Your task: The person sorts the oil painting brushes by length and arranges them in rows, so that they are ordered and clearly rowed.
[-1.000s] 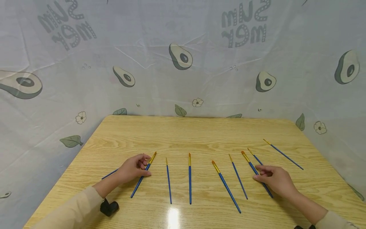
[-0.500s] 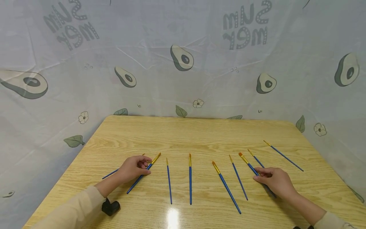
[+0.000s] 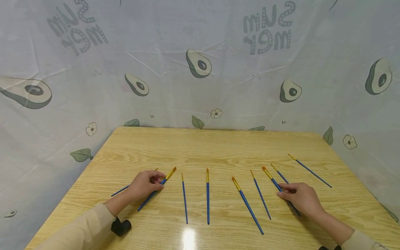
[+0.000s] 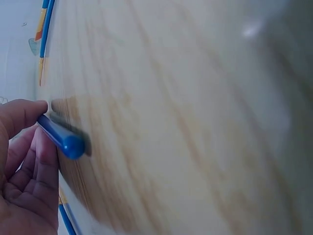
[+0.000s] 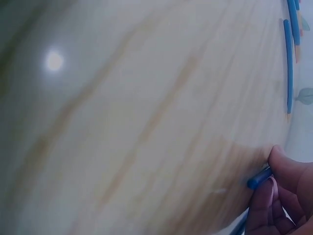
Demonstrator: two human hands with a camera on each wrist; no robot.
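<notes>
On the left of the table, my left hand [image 3: 145, 184] pinches a paintbrush [image 3: 168, 175] between thumb and fingers, bristles pointing away and to the right. The left wrist view shows the rounded blue handle end [image 4: 72, 146] just off the wood, with a shadow beside it. At the right, my right hand [image 3: 303, 197] pinches another paintbrush [image 3: 269, 175] by its blue handle, its orange bristles slanting away to the left. That handle's end [image 5: 255, 182] pokes out between thumb and fingers in the right wrist view. A thinner paintbrush [image 3: 120, 190] lies partly hidden behind my left hand.
Between the hands lie a thin paintbrush [image 3: 184, 199], a thicker one [image 3: 208, 201], a slanted one [image 3: 248, 206] and another thin one [image 3: 260, 196]. One thin brush [image 3: 281, 175] lies close beyond my right hand, another [image 3: 312, 171] farther right. A printed curtain [image 3: 175, 93] hangs behind the table [image 3: 218, 146].
The brush in my left hand has swung its bristles rightward and its handle end leftward. The right hand's brush has turned slightly, bristles to the left. Little differs over the last half second.
</notes>
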